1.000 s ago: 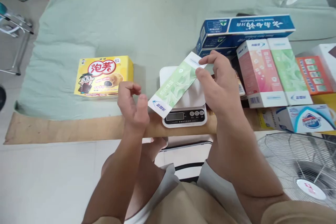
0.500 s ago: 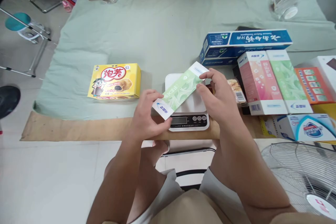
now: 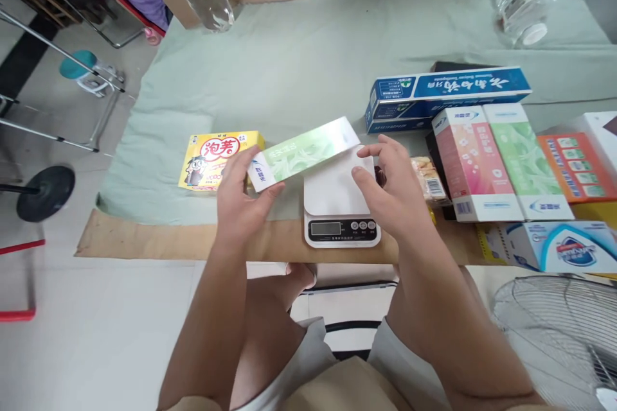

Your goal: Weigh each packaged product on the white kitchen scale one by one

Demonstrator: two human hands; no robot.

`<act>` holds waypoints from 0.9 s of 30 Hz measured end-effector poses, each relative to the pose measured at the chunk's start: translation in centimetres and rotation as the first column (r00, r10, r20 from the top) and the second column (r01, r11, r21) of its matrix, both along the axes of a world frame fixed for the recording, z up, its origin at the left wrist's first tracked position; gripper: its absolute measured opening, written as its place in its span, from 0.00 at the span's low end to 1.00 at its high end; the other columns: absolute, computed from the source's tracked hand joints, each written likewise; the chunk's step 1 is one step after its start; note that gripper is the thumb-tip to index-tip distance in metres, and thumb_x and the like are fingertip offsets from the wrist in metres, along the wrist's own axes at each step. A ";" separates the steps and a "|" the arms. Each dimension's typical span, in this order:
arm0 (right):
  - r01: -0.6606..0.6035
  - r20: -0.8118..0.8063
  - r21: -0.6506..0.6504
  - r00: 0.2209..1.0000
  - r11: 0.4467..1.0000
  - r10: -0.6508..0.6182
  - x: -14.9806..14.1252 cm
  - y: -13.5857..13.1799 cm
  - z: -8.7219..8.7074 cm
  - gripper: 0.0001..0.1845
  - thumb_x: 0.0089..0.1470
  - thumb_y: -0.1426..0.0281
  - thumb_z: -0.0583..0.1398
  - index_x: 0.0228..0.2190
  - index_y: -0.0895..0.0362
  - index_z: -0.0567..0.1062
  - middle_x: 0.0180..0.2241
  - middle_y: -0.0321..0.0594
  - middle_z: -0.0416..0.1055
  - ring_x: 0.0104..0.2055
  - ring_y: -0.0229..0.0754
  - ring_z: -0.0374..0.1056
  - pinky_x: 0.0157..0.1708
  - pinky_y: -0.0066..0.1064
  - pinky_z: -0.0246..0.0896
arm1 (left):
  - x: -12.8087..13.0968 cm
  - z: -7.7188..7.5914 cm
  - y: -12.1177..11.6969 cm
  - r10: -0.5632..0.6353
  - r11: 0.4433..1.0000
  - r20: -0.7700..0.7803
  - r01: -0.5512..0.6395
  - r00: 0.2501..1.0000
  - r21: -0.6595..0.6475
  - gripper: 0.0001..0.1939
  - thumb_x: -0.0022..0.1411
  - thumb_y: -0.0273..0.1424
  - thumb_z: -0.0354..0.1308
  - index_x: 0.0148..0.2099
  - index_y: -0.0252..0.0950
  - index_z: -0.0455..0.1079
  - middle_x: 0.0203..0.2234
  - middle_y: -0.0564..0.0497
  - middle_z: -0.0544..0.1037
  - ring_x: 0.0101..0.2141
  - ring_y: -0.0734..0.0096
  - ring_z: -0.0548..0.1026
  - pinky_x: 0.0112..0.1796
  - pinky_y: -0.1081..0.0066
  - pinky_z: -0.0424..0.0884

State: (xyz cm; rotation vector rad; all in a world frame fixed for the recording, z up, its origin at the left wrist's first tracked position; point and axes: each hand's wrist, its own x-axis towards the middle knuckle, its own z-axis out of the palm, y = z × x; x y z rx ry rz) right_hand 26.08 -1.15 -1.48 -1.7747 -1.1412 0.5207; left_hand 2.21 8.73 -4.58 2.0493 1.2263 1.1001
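My left hand point(image 3: 241, 196) grips one end of a long green and white carton point(image 3: 303, 153), thumb in front and fingers behind. The carton is tilted, its far end raised to the right over the back edge of a white kitchen scale point(image 3: 332, 189). My right hand point(image 3: 390, 183) hovers by the scale's right side, fingers apart and holding nothing, just short of the carton's right end. No digits can be made out on the scale's dark display. Just behind my left hand lies a yellow snack box point(image 3: 212, 157), partly covered by my fingers.
Right of the scale are a blue toothpaste box point(image 3: 448, 95), a pink carton point(image 3: 475, 160), another green carton point(image 3: 527, 160), a small snack pack point(image 3: 429, 180) and a white-blue soap box point(image 3: 563, 247). Clear plastic bottles point(image 3: 523, 3) lie at the back. A fan point(image 3: 554, 334) stands at lower right.
The green carton has moved left off the scale, carried by my left hand toward the yellow box. My right hand has let go of it. The whole view has shifted slightly.
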 end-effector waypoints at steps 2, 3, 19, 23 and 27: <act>0.026 -0.014 0.022 1.000 0.999 -0.026 0.3 -0.2 0.4 0.15 0.55 0.57 0.60 0.42 0.51 0.75 0.61 0.52 0.67 0.71 0.58 0.58 0.63 0.62 0.63 | -0.1 1.0 2.3 0.027 1.000 0.008 -0.027 1.000 -0.009 0.35 0.53 0.39 0.72 0.63 0.45 0.71 0.56 0.42 0.74 0.57 0.48 0.75 0.55 0.49 0.77; 0.031 -0.022 0.032 0.999 0.999 -0.030 0.4 -0.3 0.5 0.15 0.56 0.57 0.60 0.42 0.51 0.75 0.61 0.53 0.67 0.71 0.57 0.59 0.63 0.62 0.63 | 0.2 1.7 3.6 0.035 0.999 -0.006 -0.035 0.999 -0.016 0.36 0.51 0.38 0.73 0.62 0.45 0.72 0.54 0.42 0.75 0.54 0.49 0.76 0.54 0.48 0.77; 0.070 -0.012 0.041 0.998 0.997 -0.069 2.0 -1.7 1.7 0.13 0.57 0.58 0.59 0.41 0.51 0.76 0.56 0.49 0.71 0.63 0.52 0.66 0.64 0.53 0.61 | 6.8 4.9 13.1 -0.324 0.934 -0.657 0.118 0.681 -0.338 0.38 0.52 0.39 0.66 0.66 0.40 0.69 0.63 0.44 0.73 0.60 0.49 0.73 0.63 0.55 0.68; 0.057 -0.002 0.056 0.998 0.997 -0.057 1.5 -1.4 1.9 0.15 0.57 0.58 0.58 0.41 0.51 0.76 0.55 0.50 0.71 0.64 0.55 0.66 0.63 0.56 0.62 | 7.9 4.9 13.0 -0.370 0.916 -0.687 0.119 0.626 -0.384 0.41 0.54 0.38 0.64 0.70 0.38 0.65 0.65 0.43 0.72 0.62 0.49 0.72 0.63 0.56 0.68; 0.030 -0.001 0.047 1.000 0.998 -0.030 0.9 -1.3 1.7 0.15 0.57 0.58 0.58 0.42 0.51 0.76 0.55 0.52 0.71 0.65 0.55 0.66 0.60 0.55 0.65 | 8.1 4.2 13.2 -0.352 0.925 -0.657 0.141 0.667 -0.353 0.41 0.53 0.37 0.65 0.69 0.38 0.66 0.66 0.43 0.71 0.63 0.47 0.72 0.65 0.53 0.66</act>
